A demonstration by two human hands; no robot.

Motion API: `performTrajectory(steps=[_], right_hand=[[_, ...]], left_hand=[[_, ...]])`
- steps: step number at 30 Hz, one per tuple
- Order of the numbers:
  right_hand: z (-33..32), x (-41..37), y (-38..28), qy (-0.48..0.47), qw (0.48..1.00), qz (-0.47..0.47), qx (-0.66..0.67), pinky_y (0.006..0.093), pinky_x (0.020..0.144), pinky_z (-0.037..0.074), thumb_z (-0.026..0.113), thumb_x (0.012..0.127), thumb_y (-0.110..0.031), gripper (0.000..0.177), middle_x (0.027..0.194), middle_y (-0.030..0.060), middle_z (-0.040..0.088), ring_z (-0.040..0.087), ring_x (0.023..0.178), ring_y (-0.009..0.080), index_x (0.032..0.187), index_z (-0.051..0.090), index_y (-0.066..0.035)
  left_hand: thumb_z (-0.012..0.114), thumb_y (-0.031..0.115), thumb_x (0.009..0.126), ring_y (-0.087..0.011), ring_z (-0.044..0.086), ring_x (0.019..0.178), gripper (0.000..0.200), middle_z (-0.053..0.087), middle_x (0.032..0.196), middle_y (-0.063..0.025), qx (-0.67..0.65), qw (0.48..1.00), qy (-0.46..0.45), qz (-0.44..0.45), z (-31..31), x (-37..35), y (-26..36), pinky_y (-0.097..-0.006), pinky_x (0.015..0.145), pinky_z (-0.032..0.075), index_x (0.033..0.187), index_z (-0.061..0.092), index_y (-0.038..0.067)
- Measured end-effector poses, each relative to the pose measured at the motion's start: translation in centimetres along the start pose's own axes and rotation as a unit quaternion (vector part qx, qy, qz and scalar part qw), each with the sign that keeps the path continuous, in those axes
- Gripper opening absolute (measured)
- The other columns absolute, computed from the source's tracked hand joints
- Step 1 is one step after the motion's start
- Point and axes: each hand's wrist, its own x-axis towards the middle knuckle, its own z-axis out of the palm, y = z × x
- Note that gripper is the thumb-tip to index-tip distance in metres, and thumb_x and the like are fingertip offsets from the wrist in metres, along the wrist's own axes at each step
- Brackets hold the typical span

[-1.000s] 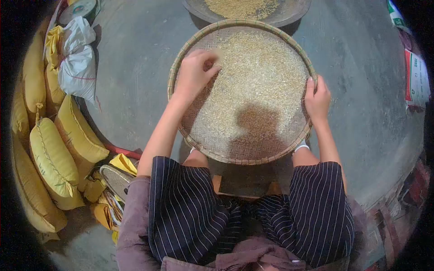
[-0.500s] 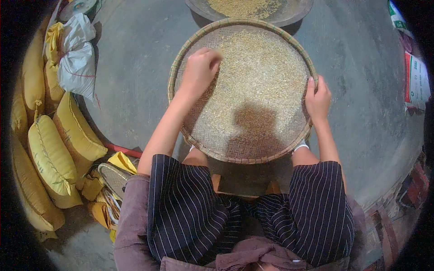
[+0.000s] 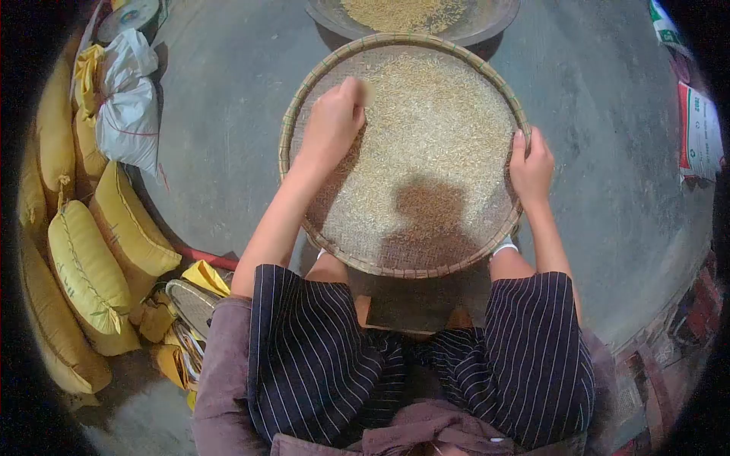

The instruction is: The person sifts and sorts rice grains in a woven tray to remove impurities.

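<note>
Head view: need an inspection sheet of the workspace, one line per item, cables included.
Surface: grey floor, patchy in tone.
Tray: round woven bamboo tray, grains spread across it, a shadow on the lower part; its support is hidden.
Bowl: wide bowl beyond the tray, grain inside, cut off by the view.
Clutter: yellow sacks, tied white sack and folded bags at left; printed bag at right.
Left hand: left hand over the tray, fingers curled, tips blurred.
Right hand: right hand holds the tray's right rim.
Cables: nothing seen.
Surroundings: red bar near the sacks.
</note>
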Motion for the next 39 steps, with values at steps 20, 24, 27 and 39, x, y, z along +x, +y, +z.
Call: performTrajectory(steps=[20,24,27,39], right_hand=[[-0.3,0.0,-0.4,-0.024,0.999,0.039,0.006,0.0474,0.071,0.047,0.052,0.093,-0.024,0.025,0.089,0.024,0.063,0.061,0.083,0.0428,0.101,0.058,-0.001],[-0.1,-0.1,0.1,-0.024,0.999,0.031,0.0,0.0477,0.071,0.046,0.052,0.093,-0.025,0.026,0.089,0.0238,0.063,0.061,0.083,0.0428,0.1,0.058,-0.001],[0.0,0.0,0.3,-0.02,0.999,0.029,0.005,0.048,0.072,0.046,0.052,0.093,-0.025,0.026,0.09,0.0233,0.063,0.061,0.083,0.0426,0.1,0.059,-0.001],[0.0,-0.1,0.0,0.009,0.999,0.024,-0.02,0.0457,0.074,0.048,0.053,0.092,-0.025,0.028,0.092,0.0224,0.063,0.061,0.086,0.0415,0.101,0.061,0.001]], left_hand=[[0.07,0.01,0.082,-0.0195,0.066,0.089,0.036,0.067,0.111,-0.0115,-0.073,0.983,0.168,0.025,-2.3,9.9,-1.6,-0.0315,0.083,0.052,0.117,0.064,0.008],[0.068,0.013,0.081,-0.0299,0.063,0.098,0.025,0.066,0.104,-0.0119,-0.054,0.988,0.042,0.138,-2.3,4.6,0.1,-0.0363,0.088,0.05,0.104,0.066,0.002],[0.069,0.012,0.08,-0.0314,0.057,0.112,0.032,0.061,0.12,-0.0141,-0.004,0.991,0.058,0.123,-0.9,1.4,-0.2,-0.0379,0.097,0.045,0.111,0.064,0.005],[0.06,0.022,0.09,-0.0297,0.057,0.109,0.039,0.059,0.119,-0.0192,0.048,0.961,0.225,-0.154,-1.4,-8.8,-5.7,-0.038,0.094,0.043,0.122,0.056,0.0]])
